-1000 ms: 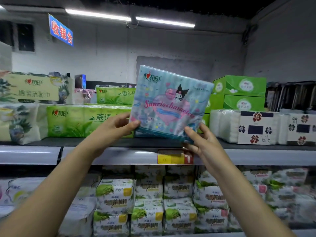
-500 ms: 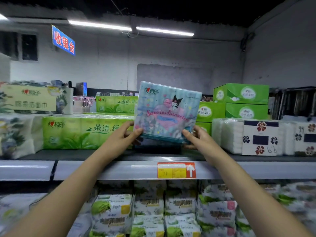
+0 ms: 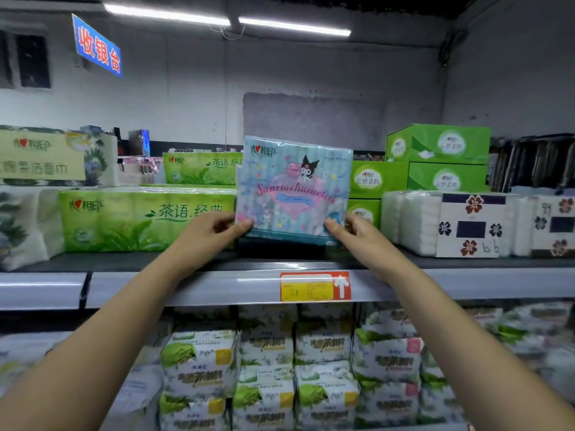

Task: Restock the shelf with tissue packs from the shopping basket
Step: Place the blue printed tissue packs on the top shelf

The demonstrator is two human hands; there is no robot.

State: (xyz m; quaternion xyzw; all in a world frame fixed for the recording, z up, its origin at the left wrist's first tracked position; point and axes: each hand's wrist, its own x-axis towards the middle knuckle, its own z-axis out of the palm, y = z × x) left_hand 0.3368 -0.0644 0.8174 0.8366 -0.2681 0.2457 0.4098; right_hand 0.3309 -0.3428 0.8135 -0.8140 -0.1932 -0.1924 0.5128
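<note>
A pale blue tissue pack [image 3: 294,188] printed with "Sanrio characters" stands upright over the top shelf [image 3: 193,287], its printed face toward the camera. It fills the gap between a long green tissue pack [image 3: 140,219] on its left and a stack of green tissue boxes [image 3: 435,160] on its right. Its bottom edge sits low against the dark shelf board; whether it actually touches the board cannot be told.

Both hands hold it by the lower corners. The left hand [image 3: 211,231] pinches the bottom-left corner, thumb on the front and fingers curled behind. The right hand [image 3: 357,234] pinches the bottom-right corner in the same way.

A red and yellow price label [image 3: 314,286] is fixed to the shelf's front rail just below the pack. White packs with flower-print labels [image 3: 451,225] lie further right on the same shelf. The shelf below is filled with rows of white and green tissue packs [image 3: 264,368]. A blue sign with red characters [image 3: 96,46] hangs at upper left.
</note>
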